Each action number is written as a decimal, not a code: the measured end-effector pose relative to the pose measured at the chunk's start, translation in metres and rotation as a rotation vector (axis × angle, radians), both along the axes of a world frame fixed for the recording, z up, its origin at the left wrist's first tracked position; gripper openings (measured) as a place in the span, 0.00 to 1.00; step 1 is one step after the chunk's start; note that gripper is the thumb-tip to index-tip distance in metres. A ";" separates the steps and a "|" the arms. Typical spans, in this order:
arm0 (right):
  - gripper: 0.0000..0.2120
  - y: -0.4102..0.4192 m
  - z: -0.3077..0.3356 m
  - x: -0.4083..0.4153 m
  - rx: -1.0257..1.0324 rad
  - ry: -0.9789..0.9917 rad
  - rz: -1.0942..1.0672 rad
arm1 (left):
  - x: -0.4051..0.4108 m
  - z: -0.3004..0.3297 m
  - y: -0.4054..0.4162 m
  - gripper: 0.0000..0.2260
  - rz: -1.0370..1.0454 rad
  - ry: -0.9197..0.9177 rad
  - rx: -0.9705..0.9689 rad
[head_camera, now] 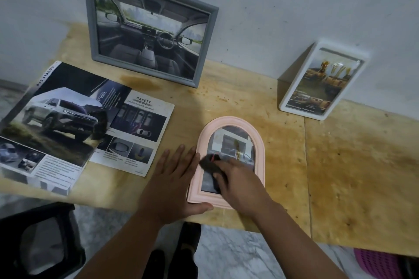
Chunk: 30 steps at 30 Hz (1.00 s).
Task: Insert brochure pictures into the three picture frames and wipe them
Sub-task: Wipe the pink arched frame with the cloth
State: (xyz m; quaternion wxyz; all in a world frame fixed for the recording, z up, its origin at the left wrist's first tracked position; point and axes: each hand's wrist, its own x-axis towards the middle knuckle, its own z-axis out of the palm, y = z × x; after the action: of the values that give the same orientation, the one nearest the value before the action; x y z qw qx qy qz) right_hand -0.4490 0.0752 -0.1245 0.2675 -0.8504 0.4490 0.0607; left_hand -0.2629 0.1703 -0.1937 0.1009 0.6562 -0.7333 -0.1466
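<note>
The left hand (174, 179) lay flat, bracing the pink frame (229, 161) on the table (340, 165); the right hand (235, 176) apparently gripped a cloth (209, 162) on its glass. Pressing sideways could slide the frame off the near edge.

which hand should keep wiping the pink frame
Right. The right hand already holds the dark cloth on the pink frame; the left hand lies flat, steadying its edge.

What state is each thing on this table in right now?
Grey frame: filled, upright against the wall.
White frame: filled, leaning on the wall.
Pink frame: filled, lying flat.
Cloth: on the pink frame's glass.
Brochure: lying open.
Left hand: flat, steadying the pink frame.
Right hand: holding the cloth.
</note>
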 end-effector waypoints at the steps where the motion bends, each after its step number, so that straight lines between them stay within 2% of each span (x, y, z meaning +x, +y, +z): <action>1: 0.15 0.000 0.006 -0.003 0.063 0.006 0.012 | 0.000 0.000 0.000 0.55 0.001 0.004 -0.003; 3: 0.14 -0.009 0.018 -0.006 0.166 -0.013 -0.033 | 0.000 0.000 0.000 0.55 0.001 0.006 -0.010; 4: 0.15 -0.018 0.021 -0.006 0.143 -0.022 -0.087 | 0.000 0.000 0.000 0.55 -0.001 0.005 -0.011; 7: 0.17 -0.053 0.023 -0.007 -0.198 0.094 -0.249 | 0.000 0.002 0.000 0.55 0.001 -0.002 -0.006; 9: 0.16 -0.068 0.017 0.001 -0.318 0.191 -0.309 | 0.000 0.001 0.000 0.56 0.003 -0.009 -0.002; 15: 0.16 -0.032 -0.020 0.029 -0.337 0.265 -0.047 | 0.000 0.001 -0.001 0.55 0.007 -0.003 0.000; 18: 0.15 -0.002 -0.012 0.018 -0.343 0.198 0.090 | 0.001 0.000 0.000 0.55 0.000 -0.003 0.008; 20: 0.15 0.008 -0.003 0.007 -0.265 0.134 0.141 | 0.001 0.000 0.000 0.54 -0.003 -0.003 0.015; 23: 0.15 -0.013 0.017 -0.002 -0.142 0.046 0.014 | 0.001 0.001 -0.001 0.55 0.000 -0.003 0.006; 27: 0.14 -0.061 0.014 -0.001 -0.378 0.078 -0.230 | 0.000 0.001 -0.001 0.55 -0.003 -0.014 0.009; 30: 0.15 -0.061 -0.010 0.021 -0.356 0.154 -0.185 | -0.001 0.001 -0.001 0.56 0.000 -0.025 0.026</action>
State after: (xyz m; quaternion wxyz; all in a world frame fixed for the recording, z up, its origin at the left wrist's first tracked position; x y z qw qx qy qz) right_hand -0.4280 0.0139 -0.1341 0.0823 -0.8322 0.5479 0.0203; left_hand -0.2639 0.1693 -0.1925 0.0832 0.6593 -0.7325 -0.1482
